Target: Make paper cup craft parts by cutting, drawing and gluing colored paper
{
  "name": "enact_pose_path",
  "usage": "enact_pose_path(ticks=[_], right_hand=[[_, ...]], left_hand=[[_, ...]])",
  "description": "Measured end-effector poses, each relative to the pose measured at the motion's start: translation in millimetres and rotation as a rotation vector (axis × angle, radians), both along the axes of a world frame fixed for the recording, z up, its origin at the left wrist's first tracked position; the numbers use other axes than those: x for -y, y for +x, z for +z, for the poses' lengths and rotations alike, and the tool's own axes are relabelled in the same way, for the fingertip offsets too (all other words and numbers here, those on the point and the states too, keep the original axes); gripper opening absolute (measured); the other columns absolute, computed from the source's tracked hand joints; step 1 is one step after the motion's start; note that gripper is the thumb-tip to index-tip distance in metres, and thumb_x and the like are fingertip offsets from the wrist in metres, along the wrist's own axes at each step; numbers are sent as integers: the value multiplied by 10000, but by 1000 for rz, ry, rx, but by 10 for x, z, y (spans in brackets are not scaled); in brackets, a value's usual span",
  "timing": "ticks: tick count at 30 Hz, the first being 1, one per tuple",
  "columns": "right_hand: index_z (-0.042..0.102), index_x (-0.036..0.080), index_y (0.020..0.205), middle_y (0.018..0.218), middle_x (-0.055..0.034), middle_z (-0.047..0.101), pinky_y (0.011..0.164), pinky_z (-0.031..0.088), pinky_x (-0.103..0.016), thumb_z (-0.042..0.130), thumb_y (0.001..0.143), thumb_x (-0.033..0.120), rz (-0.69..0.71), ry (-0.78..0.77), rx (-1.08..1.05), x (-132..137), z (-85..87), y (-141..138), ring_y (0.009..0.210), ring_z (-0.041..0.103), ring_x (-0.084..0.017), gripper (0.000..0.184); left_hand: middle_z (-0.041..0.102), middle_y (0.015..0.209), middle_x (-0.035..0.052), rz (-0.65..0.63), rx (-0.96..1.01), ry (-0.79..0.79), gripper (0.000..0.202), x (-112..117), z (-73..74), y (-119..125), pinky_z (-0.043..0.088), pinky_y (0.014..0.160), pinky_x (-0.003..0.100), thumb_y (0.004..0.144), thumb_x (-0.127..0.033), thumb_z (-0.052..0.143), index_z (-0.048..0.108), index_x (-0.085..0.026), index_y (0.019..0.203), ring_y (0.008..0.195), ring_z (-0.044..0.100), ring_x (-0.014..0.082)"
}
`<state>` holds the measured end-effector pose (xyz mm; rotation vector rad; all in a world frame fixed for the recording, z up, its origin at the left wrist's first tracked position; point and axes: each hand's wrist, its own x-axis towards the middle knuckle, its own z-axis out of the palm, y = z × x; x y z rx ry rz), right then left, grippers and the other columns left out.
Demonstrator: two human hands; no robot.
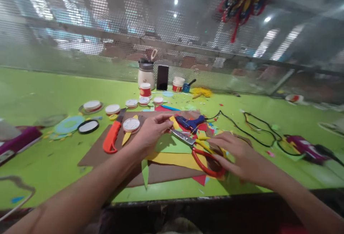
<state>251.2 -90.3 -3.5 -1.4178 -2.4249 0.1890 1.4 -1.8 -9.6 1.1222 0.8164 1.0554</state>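
My left hand (155, 130) is closed in a pinch on a small piece of yellow paper (175, 123) over the middle of the work area. At my right hand (236, 155) are the scissors (197, 155), with metal blades and a large red handle loop. Its fingers and thumb curl about the handles, and the blades point toward my left fingertips. Yellow parts beside the handles are partly hidden by my fingers. Under the scissors lie a green sheet (172, 144) and a yellow sheet (174, 159) on brown cardboard (161, 175). Behind them rests a blue glue gun (192, 122).
An orange-handled knife (112, 137) and a round white lid (131, 124) lie left of my left hand. Several small tubs, a jug (146, 74) and a phone (162, 77) stand farther back. A black cord (258, 141) runs right toward a purple object (306, 149).
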Motion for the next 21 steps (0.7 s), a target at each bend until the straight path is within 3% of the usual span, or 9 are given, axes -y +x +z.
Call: enact_pose_path(ticks=[3, 9, 15, 21], right_hand=[[526, 203, 1267, 1191, -141, 545, 919, 453, -423, 528, 824, 147, -11, -78, 156, -12, -84, -56, 1089, 533, -277, 447], [359, 265, 1406, 1322, -169, 423, 808, 468, -367, 524, 745, 87, -88, -175, 230, -121, -172, -182, 1033, 575, -280, 705], [443, 301, 1352, 1184, -108, 591, 852, 436, -384, 560, 731, 133, -218, -211, 164, -178, -107, -213, 1025, 591, -297, 653], [435, 257, 1373, 1337, -73, 541, 1001, 388, -390, 502, 706, 38, -49, -356, -76, -161, 85, -145, 1191, 516, -253, 705]], left_hand=[[635, 746, 2, 13, 7, -17, 246, -8, 28, -9, 455, 670, 233, 664, -196, 743, 669, -123, 887, 657, 570, 93], [634, 674, -1, 27, 19, -37, 137, -14, 61, -28, 476, 658, 209, 653, -178, 760, 653, -114, 709, 621, 576, 84], [634, 705, 9, 45, 56, -49, 112, -27, 97, -61, 506, 593, 187, 725, -182, 716, 622, -121, 720, 629, 602, 91], [633, 660, 9, 98, 148, -109, 114, -52, 106, -55, 529, 565, 178, 816, -80, 599, 546, -140, 735, 627, 674, 114]])
